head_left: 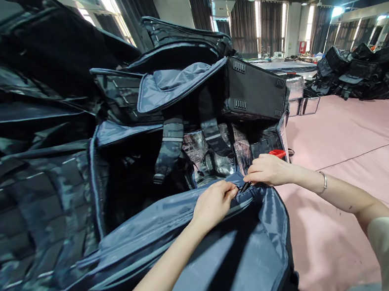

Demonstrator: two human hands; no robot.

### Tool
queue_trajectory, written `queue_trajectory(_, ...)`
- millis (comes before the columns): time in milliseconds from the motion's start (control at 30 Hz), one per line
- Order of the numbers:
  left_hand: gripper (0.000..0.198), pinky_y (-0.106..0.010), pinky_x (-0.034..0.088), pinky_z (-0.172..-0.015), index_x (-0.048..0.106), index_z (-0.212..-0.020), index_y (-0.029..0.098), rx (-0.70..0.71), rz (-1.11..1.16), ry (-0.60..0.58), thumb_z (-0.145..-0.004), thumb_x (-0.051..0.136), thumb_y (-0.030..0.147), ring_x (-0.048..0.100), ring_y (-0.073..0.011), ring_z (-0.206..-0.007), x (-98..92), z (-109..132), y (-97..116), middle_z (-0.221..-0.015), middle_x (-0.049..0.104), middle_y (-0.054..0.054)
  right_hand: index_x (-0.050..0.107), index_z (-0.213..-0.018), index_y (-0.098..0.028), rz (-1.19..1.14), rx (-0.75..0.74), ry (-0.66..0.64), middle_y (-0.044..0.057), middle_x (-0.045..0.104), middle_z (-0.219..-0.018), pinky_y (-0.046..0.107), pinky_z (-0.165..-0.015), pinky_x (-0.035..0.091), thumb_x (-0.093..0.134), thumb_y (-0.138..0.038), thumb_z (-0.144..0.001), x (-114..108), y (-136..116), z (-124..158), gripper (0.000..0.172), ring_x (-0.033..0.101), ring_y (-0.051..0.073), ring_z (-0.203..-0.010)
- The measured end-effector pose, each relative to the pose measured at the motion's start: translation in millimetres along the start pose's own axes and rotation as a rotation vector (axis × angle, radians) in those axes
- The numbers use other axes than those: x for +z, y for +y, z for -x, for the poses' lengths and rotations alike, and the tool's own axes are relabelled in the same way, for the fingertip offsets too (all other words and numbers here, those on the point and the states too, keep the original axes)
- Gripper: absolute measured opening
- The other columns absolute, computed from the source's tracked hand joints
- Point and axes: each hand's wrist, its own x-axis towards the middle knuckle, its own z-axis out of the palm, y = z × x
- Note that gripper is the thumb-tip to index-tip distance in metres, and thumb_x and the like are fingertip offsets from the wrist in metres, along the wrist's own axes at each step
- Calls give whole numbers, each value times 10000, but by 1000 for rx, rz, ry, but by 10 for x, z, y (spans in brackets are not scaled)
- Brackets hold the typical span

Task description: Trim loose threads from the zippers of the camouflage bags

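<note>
An open black backpack with blue-grey lining lies in front of me, its inside facing up. My left hand is closed in a pinch on the lining's upper edge. Just to its right, my right hand pinches the same edge near the corner. A small dark piece shows between the fingertips; I cannot tell what it is. Behind the right hand sticks out a red object with a dark loop beside it; whether the hand holds it is hidden.
Camouflage backpacks are piled on the left. Straight ahead, another open bag with hanging straps rests over silver-lined pieces. Pink cloth covers the table on the right, with a heap of dark bags at its far end.
</note>
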Motion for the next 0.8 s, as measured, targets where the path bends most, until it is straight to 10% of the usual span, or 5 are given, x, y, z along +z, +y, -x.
queue_trajectory(800,128,-279,355,-611,593,-773,180,351,-302,495,-826,523,273,488,-154,-700,237,80,84,-754,603,-18,561,-1071,-169,-83,99,37,64,603,-920,299,-634,287,343,-220,-936,-17,96,248,261,475,163,-794)
